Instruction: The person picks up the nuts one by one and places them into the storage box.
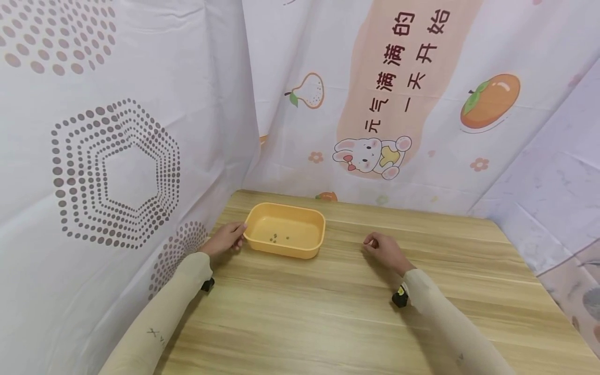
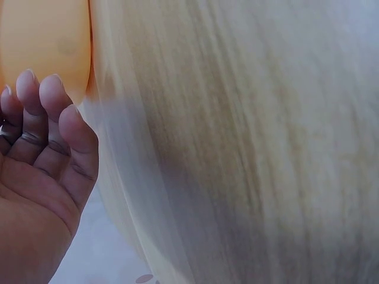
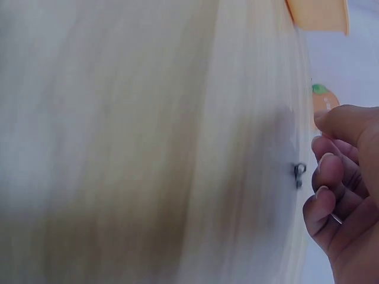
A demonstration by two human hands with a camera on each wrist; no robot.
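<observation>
A yellow plastic bin (image 1: 284,249) stands near the back left of the wooden table, with several tiny dark pieces (image 1: 275,237) in it. Its left end is gripped by my left hand (image 1: 226,239), thumb at the rim. Bent fingers (image 2: 53,94) are against the bin's outer wall (image 2: 47,41) in the left wrist view. To the right of the bin, my right hand (image 1: 386,251) hovers over the table with loosely curled fingers. Just beside those fingertips, the right wrist view has a small dark ring-like piece (image 3: 299,173); I see nothing clearly pinched.
The wooden table (image 1: 304,312) runs from the left curtain (image 1: 136,177) to the right one (image 1: 558,172). A printed cloth (image 1: 319,130) hangs directly behind its back edge. Black straps with small devices (image 1: 400,297) are on the wrists.
</observation>
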